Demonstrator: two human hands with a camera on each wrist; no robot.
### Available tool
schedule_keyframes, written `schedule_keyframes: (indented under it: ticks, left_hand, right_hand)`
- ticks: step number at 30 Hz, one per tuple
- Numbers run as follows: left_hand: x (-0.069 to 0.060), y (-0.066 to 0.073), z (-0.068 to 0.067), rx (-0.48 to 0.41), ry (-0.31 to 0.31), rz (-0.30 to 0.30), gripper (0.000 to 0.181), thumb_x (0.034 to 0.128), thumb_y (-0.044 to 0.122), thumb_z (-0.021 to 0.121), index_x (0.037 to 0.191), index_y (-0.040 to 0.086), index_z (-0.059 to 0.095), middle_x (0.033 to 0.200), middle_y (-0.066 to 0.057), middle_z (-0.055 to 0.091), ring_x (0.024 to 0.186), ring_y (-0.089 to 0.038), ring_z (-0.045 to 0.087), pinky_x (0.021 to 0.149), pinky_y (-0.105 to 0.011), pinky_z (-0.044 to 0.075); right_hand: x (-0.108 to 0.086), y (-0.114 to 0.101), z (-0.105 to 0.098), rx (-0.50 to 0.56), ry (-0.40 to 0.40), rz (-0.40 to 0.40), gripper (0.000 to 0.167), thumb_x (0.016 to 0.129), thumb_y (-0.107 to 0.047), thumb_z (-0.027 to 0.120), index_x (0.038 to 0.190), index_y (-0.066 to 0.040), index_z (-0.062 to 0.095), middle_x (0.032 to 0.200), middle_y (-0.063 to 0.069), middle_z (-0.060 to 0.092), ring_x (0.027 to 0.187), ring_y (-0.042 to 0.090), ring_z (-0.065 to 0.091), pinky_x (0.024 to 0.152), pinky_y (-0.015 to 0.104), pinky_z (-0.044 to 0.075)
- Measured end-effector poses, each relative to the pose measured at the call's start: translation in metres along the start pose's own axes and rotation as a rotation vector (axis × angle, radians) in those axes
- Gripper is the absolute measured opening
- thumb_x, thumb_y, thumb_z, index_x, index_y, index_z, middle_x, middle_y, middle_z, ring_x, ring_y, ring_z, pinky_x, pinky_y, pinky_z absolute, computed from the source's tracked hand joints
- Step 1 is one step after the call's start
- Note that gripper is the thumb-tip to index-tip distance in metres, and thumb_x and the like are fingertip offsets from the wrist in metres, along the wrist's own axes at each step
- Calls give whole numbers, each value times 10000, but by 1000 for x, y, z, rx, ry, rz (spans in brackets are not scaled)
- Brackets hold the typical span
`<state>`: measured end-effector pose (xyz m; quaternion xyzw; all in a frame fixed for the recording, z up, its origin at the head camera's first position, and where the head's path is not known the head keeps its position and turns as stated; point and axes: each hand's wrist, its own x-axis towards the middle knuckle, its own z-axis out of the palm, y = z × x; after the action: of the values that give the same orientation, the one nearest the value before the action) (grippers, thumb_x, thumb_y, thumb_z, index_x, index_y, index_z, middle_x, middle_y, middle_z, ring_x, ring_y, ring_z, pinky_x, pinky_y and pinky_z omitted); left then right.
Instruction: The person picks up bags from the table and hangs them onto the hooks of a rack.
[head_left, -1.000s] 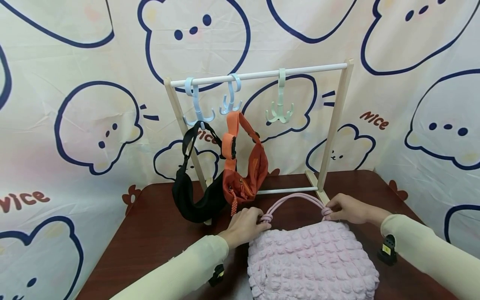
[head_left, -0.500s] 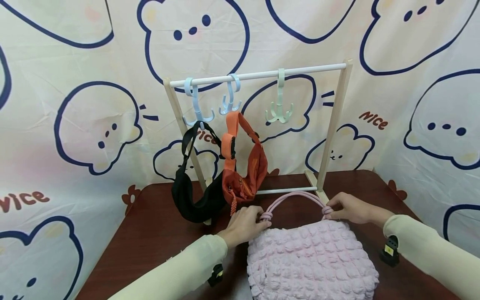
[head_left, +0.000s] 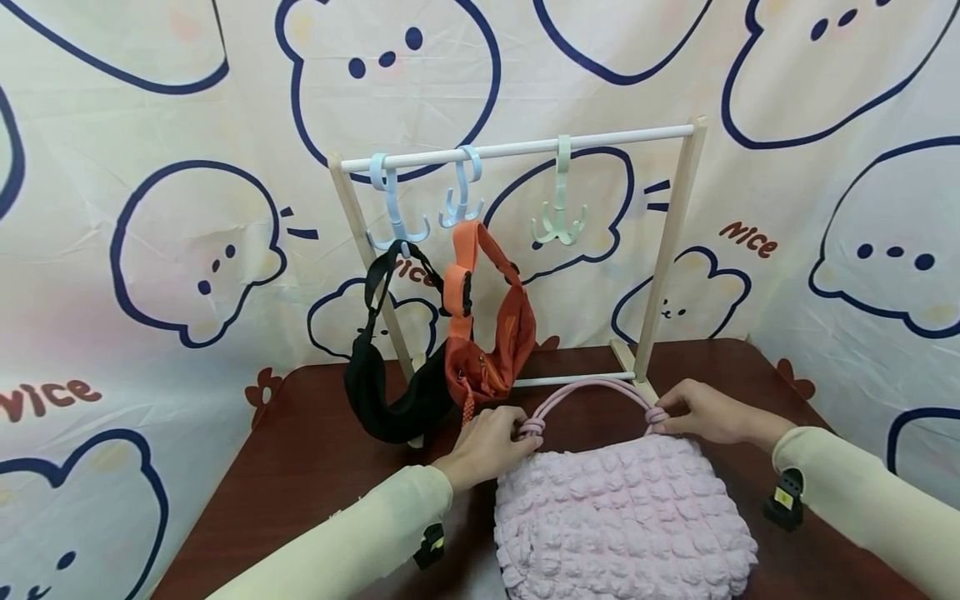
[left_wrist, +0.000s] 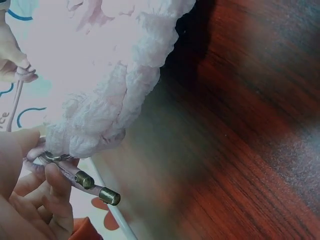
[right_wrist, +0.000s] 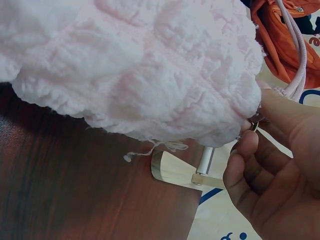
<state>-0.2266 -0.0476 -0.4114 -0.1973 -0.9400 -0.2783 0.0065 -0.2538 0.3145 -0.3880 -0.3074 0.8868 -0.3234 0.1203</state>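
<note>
A pink puffy handbag [head_left: 622, 517] is at the table's front, its corded handle [head_left: 592, 383] arching up between my hands. My left hand [head_left: 487, 446] pinches the knotted left end of the handle. In the left wrist view, two cord ends with metal tips [left_wrist: 109, 196] stick out past the fingers of that hand. The knot at the other end is gripped by my right hand [head_left: 705, 412]. In the right wrist view, thumb and fingers [right_wrist: 245, 145] close on the bag's top corner, beside a small metal ring, partly hidden.
Behind the handbag stands a rack with a white rail [head_left: 517, 151]. From blue hooks hang a black bag [head_left: 397, 408] and an orange bag [head_left: 491, 354], close to my left hand. A green hook [head_left: 560, 208] hangs further right. The dark wooden table [head_left: 300, 467] lies beneath.
The handbag and its handle have risen very slightly, with both hands still on the knots. The rack and hanging bags stay as they were.
</note>
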Motion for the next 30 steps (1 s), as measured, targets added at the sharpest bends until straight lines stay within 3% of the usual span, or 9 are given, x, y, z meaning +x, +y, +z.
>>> schedule_keyframes:
  ticks: [19,26,30]
  left_hand:
    - [-3,1,-7,-31,31,6,213,917,401,721,875,205,649,613,111,450,509,-38,441,474,-231,302]
    - [-4,2,-11,-47,30,8,212,923,404,713,928,195,677,616,104,455,503,-45,444,472,-232,299]
    - [-4,3,-13,-48,33,14,212,924,404,714,940,195,684,624,106,456,510,-41,439,476,-228,294]
  right_hand:
    - [2,-10,-6,-3,22,-36,129,959,-164,688,1046,-116,770,901,53,728,742,38,584,640,219,503]
    - [1,-16,-10,-1,21,-25,158,971,-191,676,1072,-111,769,922,-2,734,777,55,607,668,232,522]
    - [-1,-17,-11,11,23,-24,159,983,-185,660,1083,-114,761,917,35,724,782,48,609,667,237,521]
